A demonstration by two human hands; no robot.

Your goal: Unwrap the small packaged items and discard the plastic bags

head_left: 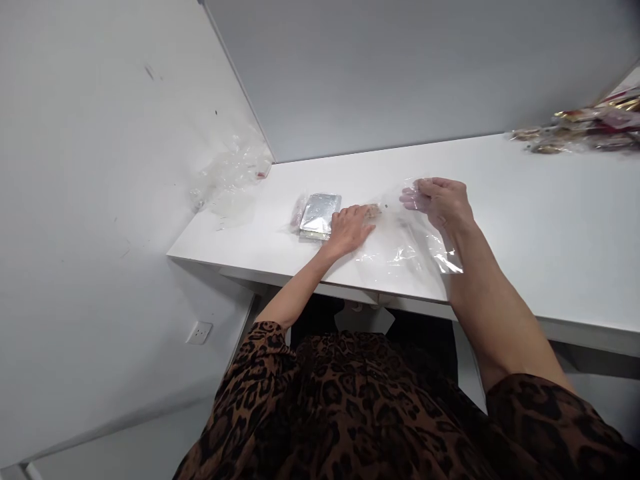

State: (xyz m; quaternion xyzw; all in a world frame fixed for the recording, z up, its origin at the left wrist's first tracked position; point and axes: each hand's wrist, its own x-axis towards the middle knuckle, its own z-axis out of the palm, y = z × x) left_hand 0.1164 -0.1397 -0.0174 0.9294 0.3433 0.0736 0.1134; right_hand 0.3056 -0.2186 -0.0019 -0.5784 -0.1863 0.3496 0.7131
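Note:
My right hand (pixel 447 201) pinches the upper right edge of a large clear plastic bag (pixel 403 250) and lifts it off the white tabletop. The bag's far side is stretched toward my left hand (pixel 349 229), which lies palm down with its fingers spread. A small tan patterned piece (pixel 373 211) shows beside the left fingertips; I cannot tell what it is. Just left of that hand, and partly under it, sits a flat silver rectangular item (pixel 320 212) in clear wrapping. A pinkish wrapped item (pixel 299 212) pokes out at its left side.
Crumpled clear plastic (pixel 233 170) is heaped in the left corner against the wall. At the far right lies a pile of wrapped gold and red items (pixel 595 130). A grey panel (pixel 400 73) borders the back of the white table (pixel 525 233). A socket (pixel 199 332) is below left.

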